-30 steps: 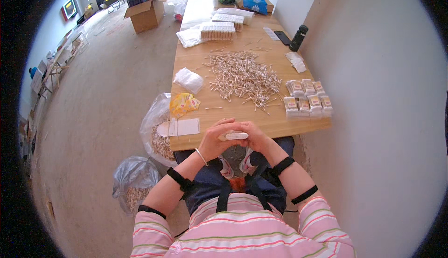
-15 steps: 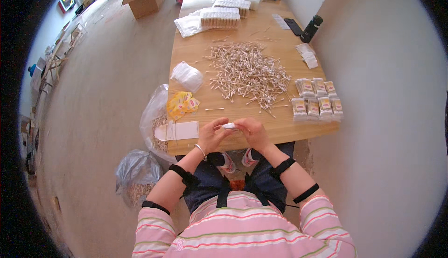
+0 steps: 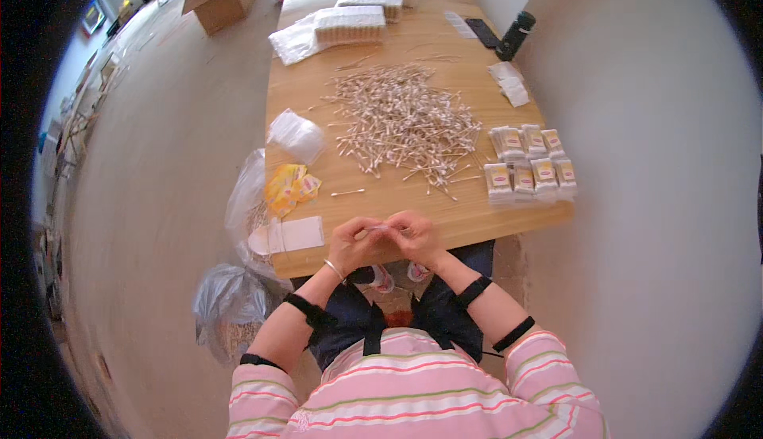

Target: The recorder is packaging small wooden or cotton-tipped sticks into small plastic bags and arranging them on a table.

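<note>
My left hand point(image 3: 352, 243) and my right hand point(image 3: 416, 239) meet at the near edge of the table, fingertips pinched together. Between them is a small whitish plastic bag point(image 3: 375, 228), mostly hidden by the fingers; its contents cannot be made out. A single cotton swab point(image 3: 347, 193) lies just beyond my left hand. Farther off spreads a large loose heap of cotton swabs point(image 3: 405, 121). Left of my hands lie a white card strip point(image 3: 302, 234), some yellow printed cards point(image 3: 291, 189) and a stack of clear plastic bags point(image 3: 296, 135).
Filled swab packets point(image 3: 520, 175) stand in two rows at the right edge. Bundled swabs point(image 3: 350, 24) sit at the back, near a black bottle point(image 3: 516, 36) and a phone point(image 3: 482, 32). Plastic sacks of swabs point(image 3: 230, 300) rest on the floor at left, a cardboard box point(image 3: 221, 2) behind.
The view has shifted, so the table sits farther left. My hands have drawn closer together, and the white thing between them now shows only as a thin edge.
</note>
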Tool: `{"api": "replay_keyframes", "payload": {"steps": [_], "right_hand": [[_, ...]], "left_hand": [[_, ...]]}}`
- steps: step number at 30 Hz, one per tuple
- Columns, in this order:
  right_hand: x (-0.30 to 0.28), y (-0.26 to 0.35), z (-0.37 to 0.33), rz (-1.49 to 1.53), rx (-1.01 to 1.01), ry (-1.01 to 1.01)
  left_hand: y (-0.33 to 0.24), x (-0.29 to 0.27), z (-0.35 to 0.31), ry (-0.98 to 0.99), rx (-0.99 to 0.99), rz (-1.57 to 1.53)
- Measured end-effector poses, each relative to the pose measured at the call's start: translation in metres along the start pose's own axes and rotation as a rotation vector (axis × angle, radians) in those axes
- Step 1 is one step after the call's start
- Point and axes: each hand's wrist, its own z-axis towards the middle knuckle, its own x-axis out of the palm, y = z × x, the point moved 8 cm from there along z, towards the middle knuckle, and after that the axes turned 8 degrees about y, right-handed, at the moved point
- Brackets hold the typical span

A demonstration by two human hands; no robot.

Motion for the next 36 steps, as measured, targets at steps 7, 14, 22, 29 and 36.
{"api": "replay_keyframes", "payload": {"steps": [7,14,22,29,36], "right_hand": [[0.003,0.001,-0.003,-0.13,-0.026,0.051],[0.006,0.017,-0.002,-0.29,-0.128,0.143],[0.001,0.015,0.0,-0.262,-0.14,0.112],[-0.003,0.027,0.003,-0.334,-0.185,0.033],[-0.003,0.029,0.002,-0.426,-0.207,0.037]], "left_hand": [[-0.024,0.002,-0.003,0.047,0.075,0.287],[-0.024,0.01,-0.006,0.063,0.127,0.597],[-0.023,0.0,-0.002,-0.044,0.097,0.272],[-0.028,-0.008,0.0,-0.099,0.124,0.232],[-0.035,-0.007,0.003,-0.065,0.176,0.46]]}}
